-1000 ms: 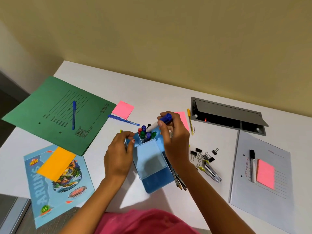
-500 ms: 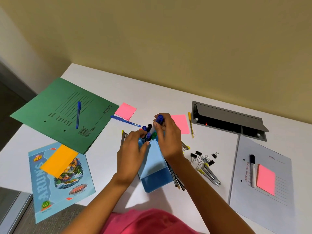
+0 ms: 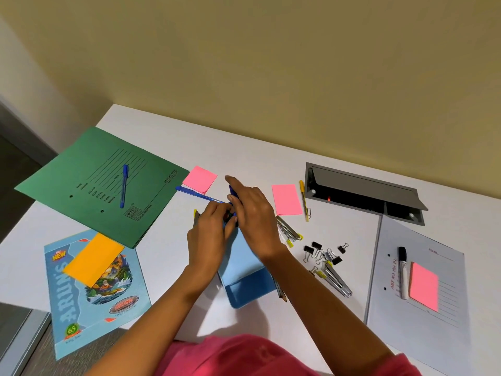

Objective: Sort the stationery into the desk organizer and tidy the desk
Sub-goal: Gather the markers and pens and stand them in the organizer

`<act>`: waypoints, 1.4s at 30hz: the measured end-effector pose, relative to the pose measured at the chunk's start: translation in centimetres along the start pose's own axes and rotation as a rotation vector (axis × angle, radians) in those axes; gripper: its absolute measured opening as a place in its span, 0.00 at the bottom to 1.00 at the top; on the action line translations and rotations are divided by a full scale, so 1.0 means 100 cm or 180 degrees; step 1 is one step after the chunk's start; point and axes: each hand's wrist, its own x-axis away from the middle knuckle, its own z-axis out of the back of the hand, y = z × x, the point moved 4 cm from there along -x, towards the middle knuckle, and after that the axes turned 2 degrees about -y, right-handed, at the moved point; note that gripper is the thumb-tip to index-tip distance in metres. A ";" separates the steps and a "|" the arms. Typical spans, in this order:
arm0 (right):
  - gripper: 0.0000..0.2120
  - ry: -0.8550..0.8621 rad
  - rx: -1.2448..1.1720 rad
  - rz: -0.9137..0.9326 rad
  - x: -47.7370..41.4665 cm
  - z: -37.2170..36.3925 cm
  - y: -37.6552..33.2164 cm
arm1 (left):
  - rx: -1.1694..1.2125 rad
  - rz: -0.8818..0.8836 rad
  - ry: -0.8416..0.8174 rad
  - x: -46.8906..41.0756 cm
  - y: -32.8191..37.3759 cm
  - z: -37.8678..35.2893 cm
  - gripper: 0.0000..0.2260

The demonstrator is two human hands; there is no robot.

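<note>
Both hands over far end of blue organizer (image 3: 245, 290), mid-desk (image 3: 265, 158). Organizer long axis runs near edge to far edge, slightly tilted. Right hand (image 3: 253, 213) pinches blue marker (image 3: 232, 191) upright, index finger stretched out. Left hand (image 3: 210, 232) curled closed at organizer rim; what it grips, cannot tell. Blue pen (image 3: 200, 196) just beyond hands, pointing left. Binder clips (image 3: 324, 253) right. Green folder (image 3: 105, 183) at left edge, grey folder (image 3: 423, 280) at right edge.

The desk organizer (image 3: 245, 283) stands mid-desk, both hands over its far end. Left of it lie a folder (image 3: 103, 183) with a pen (image 3: 124, 185) on top and a notebook (image 3: 95, 289) nearer the edge. Binder clips (image 3: 324, 253) lie to its right, another folder (image 3: 414, 289) farther right
</note>
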 end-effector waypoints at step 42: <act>0.13 0.0216 -0.0890 -0.0912 0.019 0.023 0.028 | 0.0530 0.0238 -0.0026 -0.005 -0.009 -0.018 0.33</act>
